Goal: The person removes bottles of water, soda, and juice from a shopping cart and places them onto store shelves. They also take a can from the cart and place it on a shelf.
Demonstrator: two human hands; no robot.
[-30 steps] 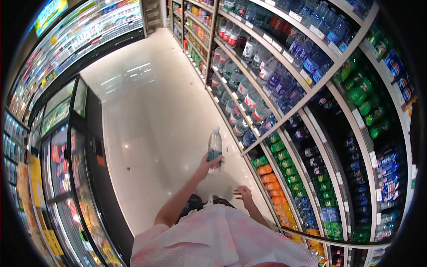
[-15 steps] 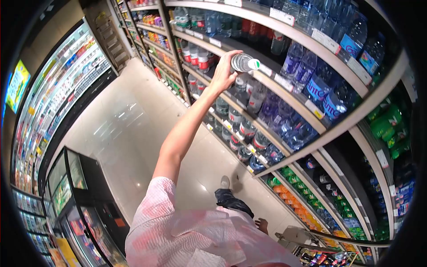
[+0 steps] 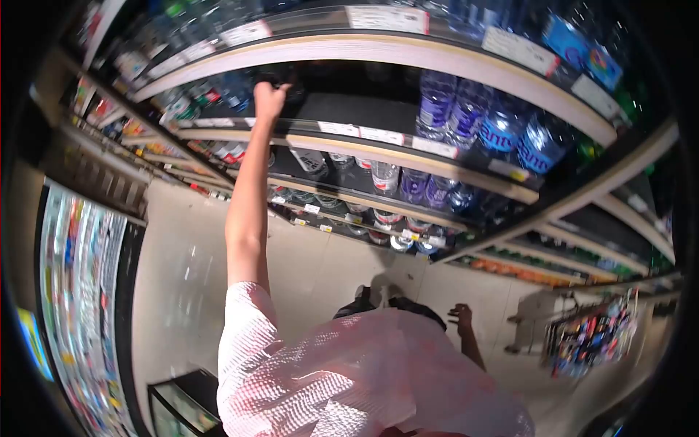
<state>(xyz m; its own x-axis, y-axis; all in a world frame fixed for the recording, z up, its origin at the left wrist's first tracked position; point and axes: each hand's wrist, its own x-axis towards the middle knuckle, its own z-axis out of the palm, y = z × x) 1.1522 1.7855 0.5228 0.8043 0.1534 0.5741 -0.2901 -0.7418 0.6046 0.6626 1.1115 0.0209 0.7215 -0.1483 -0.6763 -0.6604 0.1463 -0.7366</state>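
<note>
My left hand reaches into a dark stretch of the middle shelf. Its fingers are partly hidden, closed around what looks like a clear water bottle, dim in the shade. To the left of this hand are small bottles on the same shelf. Farther right stand large purple-labelled bottles and blue-labelled bottles. Low at my right side hangs my right hand, fingers apart, holding nothing.
A shopping cart full of colourful packages stands to the right. Price tags line the shelf edges. More bottles fill the lower shelves. A lit refrigerated display stands on the left, across the tiled floor.
My view has turned toward the shelf. My left hand has taken the clear bottle from in front of the shelves into the dark shelf space. More of my right hand shows.
</note>
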